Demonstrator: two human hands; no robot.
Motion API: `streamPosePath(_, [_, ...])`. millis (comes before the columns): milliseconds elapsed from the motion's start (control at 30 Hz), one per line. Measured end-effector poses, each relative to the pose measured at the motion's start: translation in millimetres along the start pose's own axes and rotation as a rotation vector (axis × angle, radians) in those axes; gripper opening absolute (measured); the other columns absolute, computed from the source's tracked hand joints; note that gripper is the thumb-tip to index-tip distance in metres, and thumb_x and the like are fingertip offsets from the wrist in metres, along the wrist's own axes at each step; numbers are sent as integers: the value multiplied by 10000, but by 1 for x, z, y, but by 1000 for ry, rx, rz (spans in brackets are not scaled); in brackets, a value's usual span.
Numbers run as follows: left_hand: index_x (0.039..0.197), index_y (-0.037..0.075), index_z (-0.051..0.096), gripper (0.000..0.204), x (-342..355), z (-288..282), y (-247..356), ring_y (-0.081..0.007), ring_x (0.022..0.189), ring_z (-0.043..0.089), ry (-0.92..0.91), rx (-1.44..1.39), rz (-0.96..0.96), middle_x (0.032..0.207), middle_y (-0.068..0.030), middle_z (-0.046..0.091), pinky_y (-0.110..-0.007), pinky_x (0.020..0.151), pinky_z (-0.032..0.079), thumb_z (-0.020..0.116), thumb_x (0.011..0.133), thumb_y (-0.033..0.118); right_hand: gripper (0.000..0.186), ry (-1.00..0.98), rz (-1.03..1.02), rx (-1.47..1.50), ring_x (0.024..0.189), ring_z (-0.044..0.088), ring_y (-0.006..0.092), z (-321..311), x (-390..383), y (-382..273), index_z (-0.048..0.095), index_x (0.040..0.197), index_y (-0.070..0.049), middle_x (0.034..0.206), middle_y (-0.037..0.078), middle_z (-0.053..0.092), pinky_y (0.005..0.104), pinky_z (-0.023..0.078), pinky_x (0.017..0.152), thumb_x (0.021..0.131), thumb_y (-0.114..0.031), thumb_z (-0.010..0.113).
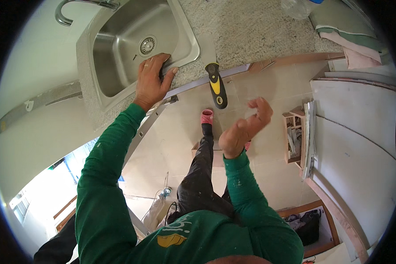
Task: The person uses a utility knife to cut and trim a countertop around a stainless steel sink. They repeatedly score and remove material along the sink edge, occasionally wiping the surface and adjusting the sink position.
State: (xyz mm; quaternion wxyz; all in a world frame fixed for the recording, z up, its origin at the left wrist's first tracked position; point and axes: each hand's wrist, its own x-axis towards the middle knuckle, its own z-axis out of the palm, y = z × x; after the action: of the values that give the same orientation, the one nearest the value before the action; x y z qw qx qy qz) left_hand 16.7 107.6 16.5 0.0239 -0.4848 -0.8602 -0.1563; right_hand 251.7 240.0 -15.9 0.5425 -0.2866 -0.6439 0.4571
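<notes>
The right hand [248,127], empty, fingers loosely curled, hangs near the tool [216,86], whose handle overhangs the counter [251,37] edge and would suit a full palm grip; the left hand [154,81], well apart, rests on the sink [119,61] rim, though whether it pinches anything is unclear. A ladder [146,125] crowds the near left; cloths [363,52] lie far right.
</notes>
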Motion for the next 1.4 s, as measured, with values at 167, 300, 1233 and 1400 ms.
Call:
streamPosePath(167, [1338,52,640,453,12,5,-7,-364,1226,623,25,21,27,1307,-158,688,-483,1134,383,700,999,348,591,-1,-10,-133,1127,487,357,55,13,17,474,1402,56,1226,214,518,504,400,1008,1084,-430,585])
streamPosePath(300, [1336,43,641,443,-4,3,3,-369,1227,623,-14,-7,17,1307,-167,687,-491,1117,394,697,1004,330,552,-30,50,-78,1114,470,336,30,4,14,469,1372,52,1259,202,481,488,406,990,1080,-402,588])
streamPosePath(1233, [1348,46,641,428,3,-1,0,-385,1249,612,-4,-3,2,1317,-172,686,-493,1135,378,686,1017,314,554,228,-10,35,981,469,303,23,9,10,544,1267,29,1084,158,503,459,387,879,1114,-502,509])
streamPosePath(1400, [1343,53,630,452,21,1,-6,-363,1233,620,39,23,35,1305,-156,683,-501,1138,372,679,1026,372,558,-17,-80,-156,1068,513,336,72,70,49,569,1306,30,1196,200,557,495,410,925,1108,-489,521])
